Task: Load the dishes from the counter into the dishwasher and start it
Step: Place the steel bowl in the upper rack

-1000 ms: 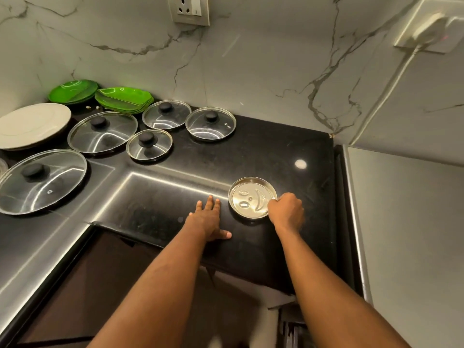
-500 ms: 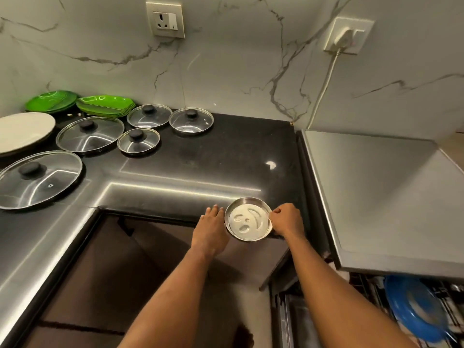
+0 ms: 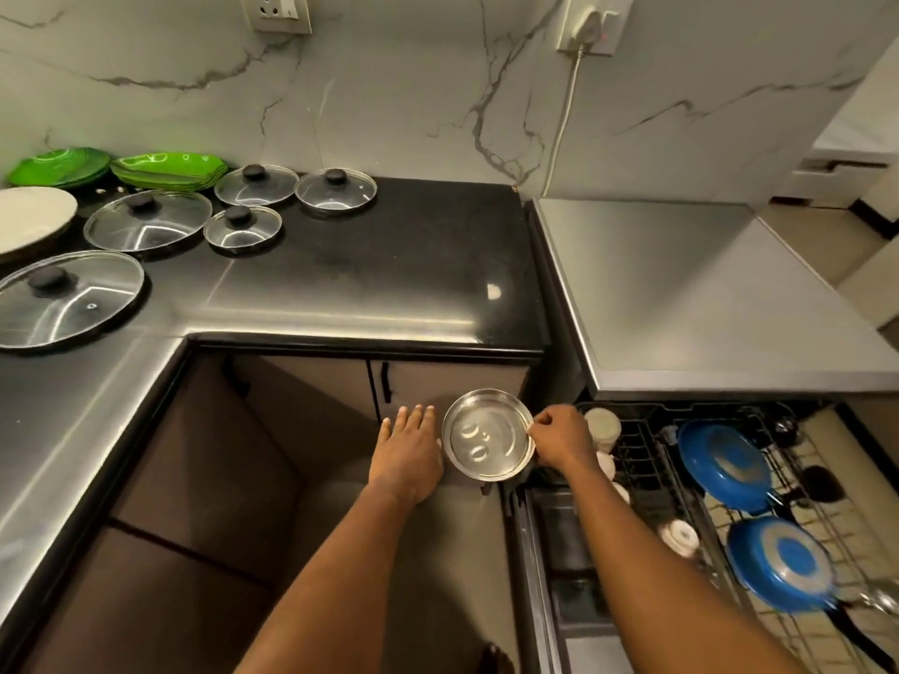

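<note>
Pinching the steel plate [image 3: 486,435] at its 3 o'clock rim, the right hand [image 3: 559,437] has thumb and fingers curled onto the edge and holds the plate level, hollow side up. The left hand [image 3: 408,449] lies flat at the plate's 9 o'clock side, fingers straight and close together, holding nothing (whether its thumb touches the rim I cannot tell). The plate is off the bench [image 3: 389,265], in the air in front of a brown cabinet door [image 3: 316,381], below the bench's front edge in the view. At 3 o'clock of the right hand stands the pulled-out dishwasher rack [image 3: 642,449], with white cups [image 3: 603,423] along its near side and two blue pans [image 3: 725,467] toward 4 o'clock. Above the rack, at 1 o'clock from the plate, is a grey appliance top [image 3: 681,294]. On the black bench, toward 10 o'clock, five glass lids [image 3: 146,226] with black knobs lie flat, well apart from the plate. Behind them at the wall sit green plates [image 3: 170,170], and a white plate [image 3: 29,216] shows at the view's 9 o'clock edge. A wall socket [image 3: 593,26] with a plug in it is at 1 o'clock on the marble wall.
</note>
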`<state>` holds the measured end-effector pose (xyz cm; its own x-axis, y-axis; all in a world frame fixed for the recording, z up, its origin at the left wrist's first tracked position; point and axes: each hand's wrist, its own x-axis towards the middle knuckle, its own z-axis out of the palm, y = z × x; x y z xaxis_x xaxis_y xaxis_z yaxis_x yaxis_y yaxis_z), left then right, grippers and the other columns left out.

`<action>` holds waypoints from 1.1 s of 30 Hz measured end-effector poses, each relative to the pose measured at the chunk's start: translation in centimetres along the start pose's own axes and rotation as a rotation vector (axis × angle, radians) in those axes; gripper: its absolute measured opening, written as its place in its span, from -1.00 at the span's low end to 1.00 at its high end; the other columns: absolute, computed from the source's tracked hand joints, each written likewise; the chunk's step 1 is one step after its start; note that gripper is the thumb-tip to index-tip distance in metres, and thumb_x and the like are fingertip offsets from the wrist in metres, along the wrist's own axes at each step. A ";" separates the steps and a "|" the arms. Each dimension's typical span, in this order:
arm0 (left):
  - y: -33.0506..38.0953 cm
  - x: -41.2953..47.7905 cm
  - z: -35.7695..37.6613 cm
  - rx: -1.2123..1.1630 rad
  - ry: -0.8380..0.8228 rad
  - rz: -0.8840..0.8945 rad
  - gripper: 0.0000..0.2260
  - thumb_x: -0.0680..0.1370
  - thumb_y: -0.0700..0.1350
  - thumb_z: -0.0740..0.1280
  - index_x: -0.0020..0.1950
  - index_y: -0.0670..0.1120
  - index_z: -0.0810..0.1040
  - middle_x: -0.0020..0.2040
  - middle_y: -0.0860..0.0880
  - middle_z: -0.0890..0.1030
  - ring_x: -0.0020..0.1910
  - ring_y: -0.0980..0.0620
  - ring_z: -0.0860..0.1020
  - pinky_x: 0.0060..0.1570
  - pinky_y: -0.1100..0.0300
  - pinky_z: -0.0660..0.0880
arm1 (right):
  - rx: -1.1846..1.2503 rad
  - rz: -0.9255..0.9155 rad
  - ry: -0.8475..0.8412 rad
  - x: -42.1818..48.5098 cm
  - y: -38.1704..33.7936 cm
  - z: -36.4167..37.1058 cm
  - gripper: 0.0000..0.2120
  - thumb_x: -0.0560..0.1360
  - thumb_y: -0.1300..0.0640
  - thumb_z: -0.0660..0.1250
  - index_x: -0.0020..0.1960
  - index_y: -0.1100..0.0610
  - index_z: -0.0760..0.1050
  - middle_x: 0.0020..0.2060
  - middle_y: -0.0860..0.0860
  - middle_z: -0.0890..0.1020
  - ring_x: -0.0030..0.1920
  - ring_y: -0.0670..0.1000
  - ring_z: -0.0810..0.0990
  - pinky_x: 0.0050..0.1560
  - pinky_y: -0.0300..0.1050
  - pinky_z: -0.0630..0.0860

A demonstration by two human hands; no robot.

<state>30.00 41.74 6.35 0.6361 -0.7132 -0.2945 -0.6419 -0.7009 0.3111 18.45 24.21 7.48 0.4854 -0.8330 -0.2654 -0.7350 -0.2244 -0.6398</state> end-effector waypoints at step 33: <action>32.6 0.8 21.1 -1.353 -0.047 -0.701 -0.69 0.58 0.01 0.37 -0.24 -0.17 0.55 -0.32 -0.12 0.61 -0.29 -0.13 0.62 -0.22 -0.01 0.62 | 0.296 0.261 0.179 4.6 30.0 -17.7 -0.67 0.48 0.10 0.37 -0.43 0.17 0.49 -0.46 0.10 0.55 -0.34 0.12 0.55 -0.22 0.04 0.49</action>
<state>0.56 18.15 -2.77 0.6051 -0.2688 -0.7494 0.6527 -0.3715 0.6603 -9.77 4.67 -0.18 0.1925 -0.9230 -0.3333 -0.6422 0.1383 -0.7540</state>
